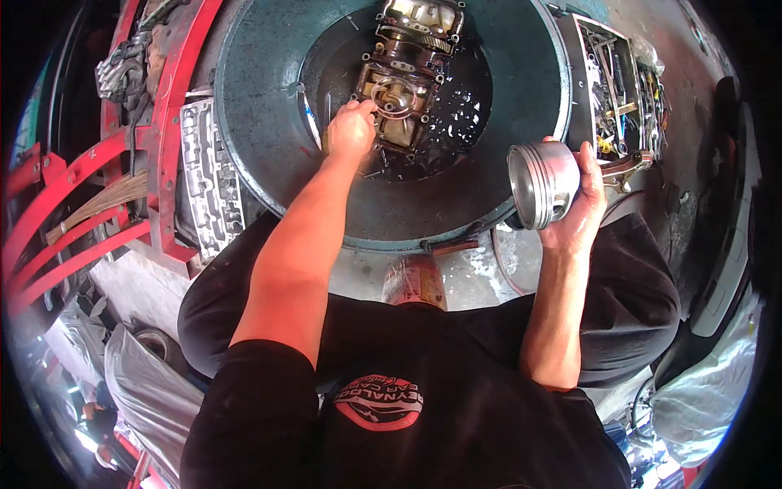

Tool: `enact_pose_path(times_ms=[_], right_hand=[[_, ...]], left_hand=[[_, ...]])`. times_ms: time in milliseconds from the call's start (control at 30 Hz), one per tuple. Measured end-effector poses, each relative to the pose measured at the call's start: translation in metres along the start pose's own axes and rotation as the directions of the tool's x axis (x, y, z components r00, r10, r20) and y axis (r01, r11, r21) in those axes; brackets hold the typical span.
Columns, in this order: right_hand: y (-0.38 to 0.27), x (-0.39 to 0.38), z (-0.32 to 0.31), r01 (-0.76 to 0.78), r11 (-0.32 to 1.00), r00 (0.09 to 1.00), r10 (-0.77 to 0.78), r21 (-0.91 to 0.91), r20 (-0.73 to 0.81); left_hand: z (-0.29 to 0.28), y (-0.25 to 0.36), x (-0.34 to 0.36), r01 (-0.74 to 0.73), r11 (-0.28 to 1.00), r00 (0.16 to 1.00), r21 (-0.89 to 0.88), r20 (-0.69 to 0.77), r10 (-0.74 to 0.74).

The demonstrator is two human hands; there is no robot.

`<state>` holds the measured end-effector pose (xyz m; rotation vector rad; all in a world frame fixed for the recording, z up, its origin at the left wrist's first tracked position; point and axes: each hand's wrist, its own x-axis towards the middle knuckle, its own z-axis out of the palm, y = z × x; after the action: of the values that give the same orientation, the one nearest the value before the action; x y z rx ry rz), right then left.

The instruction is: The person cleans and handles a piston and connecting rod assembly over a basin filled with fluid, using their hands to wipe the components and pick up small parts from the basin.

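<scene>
My right hand (582, 204) holds a silver piston (538, 186) with grooves round it, beside the tub's right rim. My left hand (351, 129) reaches into the wide blue-grey metal tub (261, 90), fingers closed on the left side of a thin ring (414, 104). The ring is over an oily engine part (411, 24) with bolt lugs, lying in dark liquid in the tub. Whether the ring touches that part I cannot tell.
Red metal frames (175, 65) stand at left, with a silver cylinder head (210, 171) and straw bundle (106, 204). A tray of tools (607, 90) and a metal part (627, 167) are at right. A canister (411, 281) stands below the tub. Grey covers (142, 375) lie lower left.
</scene>
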<state>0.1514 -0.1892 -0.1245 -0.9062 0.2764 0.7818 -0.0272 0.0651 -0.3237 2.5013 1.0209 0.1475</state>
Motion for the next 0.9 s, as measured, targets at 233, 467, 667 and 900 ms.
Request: enact_pose_path(times_ms=[233,467,667,900], right_hand=[[0.003,0.002,-0.005,-0.042,0.999,0.998,0.04,-0.027,-0.053],[0.007,0.002,-0.001,-0.028,0.999,0.998,0.027,-0.024,-0.052],[0.007,0.004,-0.007,-0.07,0.997,0.997,0.07,-0.01,-0.034],[0.008,0.001,0.001,-0.03,0.999,0.998,0.028,-0.04,-0.06]], left_hand=[[0.006,0.007,0.016,-0.192,0.978,0.98,0.076,0.06,0.188],[0.006,0.007,0.026,-0.252,0.963,0.96,0.1,0.149,0.236],[-0.002,0.02,0.032,-0.335,0.928,0.924,0.16,0.25,0.291],[-0.001,0.02,0.036,-0.383,0.907,0.903,0.173,0.279,0.328]])
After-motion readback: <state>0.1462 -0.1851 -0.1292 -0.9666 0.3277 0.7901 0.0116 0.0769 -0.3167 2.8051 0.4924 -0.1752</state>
